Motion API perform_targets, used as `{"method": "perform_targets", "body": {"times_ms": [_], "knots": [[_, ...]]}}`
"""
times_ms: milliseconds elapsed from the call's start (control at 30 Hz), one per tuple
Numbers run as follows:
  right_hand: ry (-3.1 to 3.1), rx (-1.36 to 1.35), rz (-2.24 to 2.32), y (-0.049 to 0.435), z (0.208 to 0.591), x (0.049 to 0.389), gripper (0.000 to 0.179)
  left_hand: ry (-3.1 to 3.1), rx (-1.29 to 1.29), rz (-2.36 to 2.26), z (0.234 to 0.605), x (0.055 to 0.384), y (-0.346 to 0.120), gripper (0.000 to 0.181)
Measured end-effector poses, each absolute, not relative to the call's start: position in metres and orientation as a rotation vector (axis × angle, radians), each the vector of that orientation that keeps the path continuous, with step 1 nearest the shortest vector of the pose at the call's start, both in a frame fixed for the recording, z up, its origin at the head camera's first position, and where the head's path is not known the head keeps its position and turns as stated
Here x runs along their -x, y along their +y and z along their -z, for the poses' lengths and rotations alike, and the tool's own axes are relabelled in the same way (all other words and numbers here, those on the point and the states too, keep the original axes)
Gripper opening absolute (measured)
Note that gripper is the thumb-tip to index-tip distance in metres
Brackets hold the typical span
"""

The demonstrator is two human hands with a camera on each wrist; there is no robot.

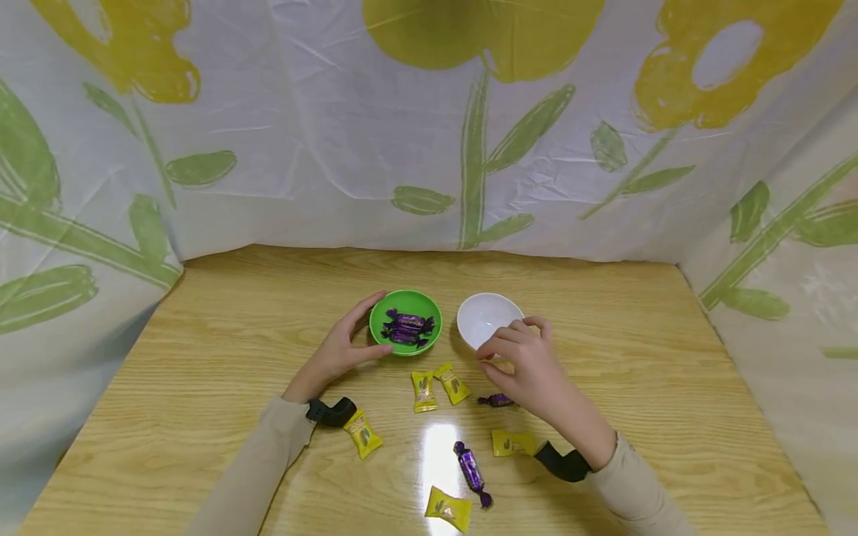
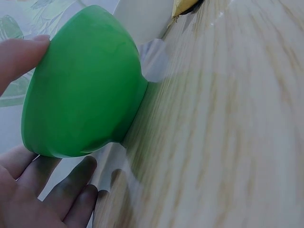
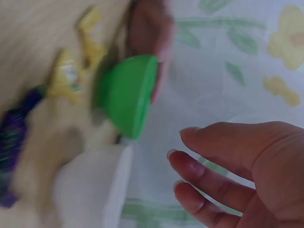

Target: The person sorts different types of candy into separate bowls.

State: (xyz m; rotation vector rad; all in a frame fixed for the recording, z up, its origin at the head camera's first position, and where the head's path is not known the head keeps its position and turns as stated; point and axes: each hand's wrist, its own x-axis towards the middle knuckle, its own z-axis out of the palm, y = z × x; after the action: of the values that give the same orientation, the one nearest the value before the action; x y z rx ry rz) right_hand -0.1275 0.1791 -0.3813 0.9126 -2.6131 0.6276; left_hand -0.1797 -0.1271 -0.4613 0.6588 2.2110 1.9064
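My left hand (image 1: 340, 346) holds the green bowl (image 1: 427, 348) from its left side, thumb at the near rim and fingers round the far side. In the left wrist view the thumb and fingertips touch the wall of the green bowl (image 2: 88, 85). Purple twist-wrapped candies (image 1: 406, 327) lie inside it. At the near right rim of the white bowl (image 1: 477, 316), my right hand (image 1: 526, 365) hovers with thumb and fingers loosely bent. The right wrist view shows nothing between the fingers of the right hand (image 3: 223, 175); its fingertips stand apart from the white bowl (image 3: 92, 185).
Two yellow-wrapped candies (image 1: 424, 391) lie in front of the bowls. A purple candy (image 1: 496, 400) and a yellow candy (image 1: 512, 443) lie beneath the right arm. Nearer are another purple candy (image 1: 472, 470) and a yellow candy (image 1: 447, 509). One yellow candy (image 1: 363, 433) is beside the left wrist.
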Motion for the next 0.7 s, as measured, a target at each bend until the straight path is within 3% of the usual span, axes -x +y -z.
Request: {"method": "perform_targets", "body": {"times_ms": [467, 700], "knots": [[-2.976, -0.915, -0.529, 0.222, 0.43, 0.114, 0.028, 2.211, -0.652, -1.905, 0.461, 0.18, -0.127, 0.084], [-2.947, -0.905, -0.552, 0.224, 0.439, 0.115, 0.02, 2.226, -0.659, -1.894, 0.461, 0.18, -0.128, 0.084]]}}
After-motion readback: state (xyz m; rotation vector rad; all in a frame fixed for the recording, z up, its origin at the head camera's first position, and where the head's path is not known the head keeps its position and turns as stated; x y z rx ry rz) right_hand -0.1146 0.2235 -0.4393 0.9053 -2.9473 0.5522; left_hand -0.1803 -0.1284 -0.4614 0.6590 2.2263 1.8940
